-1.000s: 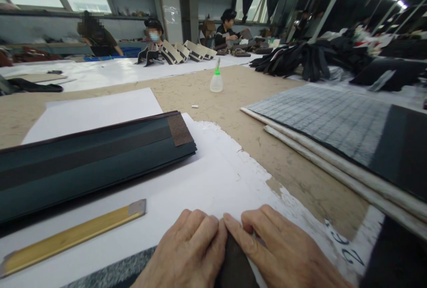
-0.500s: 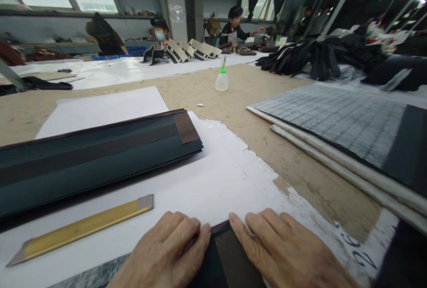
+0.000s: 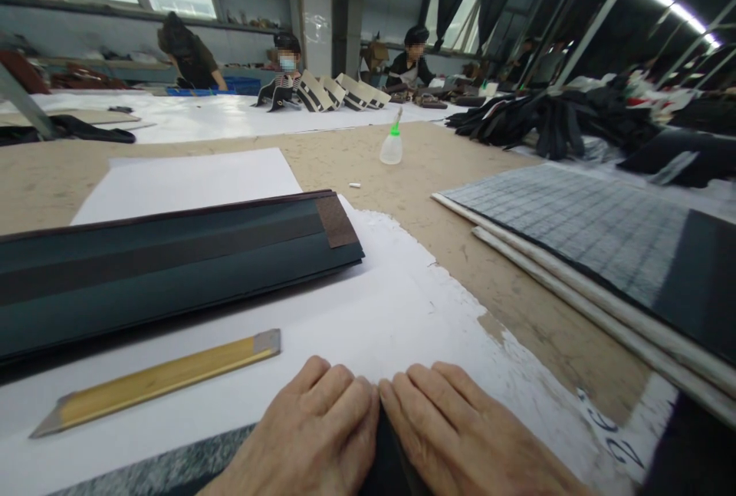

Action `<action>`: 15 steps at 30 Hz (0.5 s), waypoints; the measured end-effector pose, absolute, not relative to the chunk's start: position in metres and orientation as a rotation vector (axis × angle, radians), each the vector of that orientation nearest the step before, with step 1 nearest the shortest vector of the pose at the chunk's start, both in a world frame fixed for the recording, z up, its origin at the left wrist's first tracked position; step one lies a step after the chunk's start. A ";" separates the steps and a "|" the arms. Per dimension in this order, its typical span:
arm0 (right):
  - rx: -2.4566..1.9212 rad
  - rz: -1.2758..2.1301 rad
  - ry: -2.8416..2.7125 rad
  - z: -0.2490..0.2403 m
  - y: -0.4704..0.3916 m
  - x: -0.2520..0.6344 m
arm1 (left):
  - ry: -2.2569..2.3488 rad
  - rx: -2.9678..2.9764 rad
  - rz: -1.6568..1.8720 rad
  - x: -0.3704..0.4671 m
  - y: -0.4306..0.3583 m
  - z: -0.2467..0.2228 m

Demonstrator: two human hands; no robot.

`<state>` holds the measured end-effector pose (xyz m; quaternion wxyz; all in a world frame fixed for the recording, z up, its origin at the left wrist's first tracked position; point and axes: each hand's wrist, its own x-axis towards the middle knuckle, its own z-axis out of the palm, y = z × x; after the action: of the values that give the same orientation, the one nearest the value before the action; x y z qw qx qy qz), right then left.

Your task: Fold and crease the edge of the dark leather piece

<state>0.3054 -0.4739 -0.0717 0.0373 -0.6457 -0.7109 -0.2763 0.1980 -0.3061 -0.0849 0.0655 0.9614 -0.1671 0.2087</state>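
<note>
My left hand (image 3: 313, 435) and my right hand (image 3: 460, 435) lie side by side at the bottom of the view, fingers flat and touching at the tips. Both press on a dark strip of material (image 3: 388, 461), mostly hidden beneath them. A grey speckled piece (image 3: 149, 473) runs off to the left of my left hand. The strip rests on a white sheet (image 3: 373, 312). A yellow-handled blade tool (image 3: 155, 381) lies on the sheet just left of my left hand.
A stack of long dark green strips (image 3: 161, 266) lies behind the tool. A glue bottle with a green cap (image 3: 392, 145) stands on the tan table. Gridded dark panels (image 3: 580, 228) are stacked at the right. Several people work at a far white table (image 3: 230, 116).
My hands spread apart half a second ago, baring the dark strip's end, then came back together over it. The view shifted slightly to the left.
</note>
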 end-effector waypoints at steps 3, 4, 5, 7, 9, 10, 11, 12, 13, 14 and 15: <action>-1.976 -0.898 -2.160 -0.079 -0.472 0.303 | -0.490 2.880 0.625 0.196 -0.307 -0.087; -1.981 -0.903 -2.145 -0.081 -0.472 0.303 | -0.492 2.875 0.621 0.195 -0.307 -0.087; -1.989 -0.900 -2.127 -0.081 -0.471 0.302 | -0.497 2.873 0.608 0.195 -0.306 -0.086; -2.014 -0.870 -2.093 -0.079 -0.471 0.302 | -0.521 2.877 0.593 0.194 -0.305 -0.084; -2.033 -0.823 -2.067 -0.076 -0.472 0.302 | -0.545 2.886 0.584 0.193 -0.302 -0.082; -2.036 -0.805 -2.054 -0.075 -0.472 0.301 | -0.540 2.891 0.584 0.191 -0.300 -0.080; -2.039 -0.790 -2.043 -0.075 -0.473 0.301 | -0.530 2.888 0.612 0.189 -0.299 -0.078; -2.041 -0.775 -2.043 -0.075 -0.474 0.301 | -0.495 2.888 0.631 0.187 -0.297 -0.077; -2.038 -0.765 -2.045 -0.076 -0.475 0.301 | -0.466 2.884 0.652 0.184 -0.294 -0.076; -2.041 -0.750 -2.049 -0.078 -0.476 0.301 | -0.446 2.875 0.677 0.181 -0.292 -0.076; -2.026 -0.746 -2.055 -0.080 -0.477 0.301 | -0.428 2.867 0.677 0.177 -0.289 -0.076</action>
<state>0.3009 -0.4768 -0.0805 0.0805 -0.6775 -0.6872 -0.2496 0.1769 -0.2886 -0.0765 0.0824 0.9598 -0.1434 0.2268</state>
